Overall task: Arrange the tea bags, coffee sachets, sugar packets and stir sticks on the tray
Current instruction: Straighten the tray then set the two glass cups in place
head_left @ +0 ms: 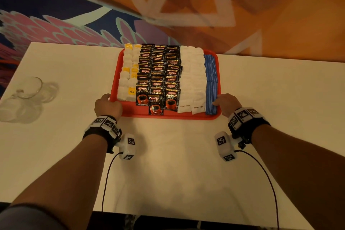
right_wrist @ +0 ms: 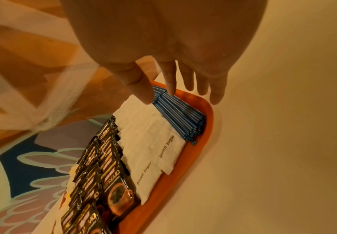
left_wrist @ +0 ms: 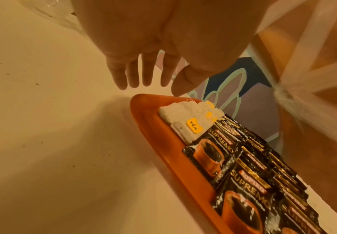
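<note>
White table, red tray, patterned carpet

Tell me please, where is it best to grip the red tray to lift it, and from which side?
Probably grip the red tray by its raised rim on the two short sides, coming from outside, left hand and right hand. Its packed rows lie loose, so it must stay level.

A white rectangular table stands on patterned carpet of orange with pale lines, navy and pink scalloped shapes. Clear glass cups sit at its left edge under warm light.
</note>
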`<state>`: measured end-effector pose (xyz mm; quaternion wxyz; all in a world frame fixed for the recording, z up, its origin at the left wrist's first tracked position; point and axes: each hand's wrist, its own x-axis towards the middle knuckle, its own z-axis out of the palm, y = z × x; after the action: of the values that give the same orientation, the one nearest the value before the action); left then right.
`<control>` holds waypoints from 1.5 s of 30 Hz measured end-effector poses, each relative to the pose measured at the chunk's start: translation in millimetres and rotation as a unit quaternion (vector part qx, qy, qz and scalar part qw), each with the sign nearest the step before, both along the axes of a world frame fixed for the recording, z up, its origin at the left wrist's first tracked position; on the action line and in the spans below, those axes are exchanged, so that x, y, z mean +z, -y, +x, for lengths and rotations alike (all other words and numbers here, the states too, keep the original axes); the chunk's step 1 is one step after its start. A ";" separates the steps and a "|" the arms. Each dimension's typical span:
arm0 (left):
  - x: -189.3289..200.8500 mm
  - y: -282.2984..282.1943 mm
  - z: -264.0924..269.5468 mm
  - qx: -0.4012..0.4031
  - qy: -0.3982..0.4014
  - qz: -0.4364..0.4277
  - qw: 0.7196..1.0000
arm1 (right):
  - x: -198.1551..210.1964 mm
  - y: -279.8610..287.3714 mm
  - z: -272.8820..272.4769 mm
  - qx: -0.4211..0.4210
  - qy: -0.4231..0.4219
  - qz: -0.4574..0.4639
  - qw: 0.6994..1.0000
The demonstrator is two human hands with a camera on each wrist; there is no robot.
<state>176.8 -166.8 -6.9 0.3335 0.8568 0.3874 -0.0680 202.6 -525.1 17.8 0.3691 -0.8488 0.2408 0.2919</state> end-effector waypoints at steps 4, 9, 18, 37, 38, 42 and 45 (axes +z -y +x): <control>3.1 9.6 -11.4 -0.020 0.014 0.010 1.000 | -2.5 -0.3 -10.5 -0.055 0.054 -0.013 0.997; 15.8 35.9 -41.2 -0.050 0.028 -0.030 0.998 | 10.0 -4.3 -26.2 -0.031 0.072 0.018 0.997; 22.0 22.7 -120.2 0.053 0.072 -0.139 0.986 | 20.4 -71.1 -38.8 0.082 0.080 0.143 0.983; 1.9 -284.8 -116.8 0.292 0.127 -0.170 0.933 | 0.1 -404.6 30.7 0.218 0.029 0.190 0.957; 1.6 -299.0 -109.4 0.287 0.133 -0.168 0.934 | -4.6 -425.3 39.0 0.212 0.022 0.197 0.957; -2.4 -340.9 -87.2 0.182 0.133 -0.197 0.954 | -25.4 -491.0 65.1 0.192 0.017 0.227 0.955; -11.6 -358.1 -77.2 0.068 0.081 -0.165 0.981 | -38.8 -519.5 75.1 0.217 0.005 0.267 0.939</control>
<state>99.5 191.3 -18.6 0.5044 0.7642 0.4001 -0.0385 277.7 -5.6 -21.0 0.5114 -0.7519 -0.0382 0.4143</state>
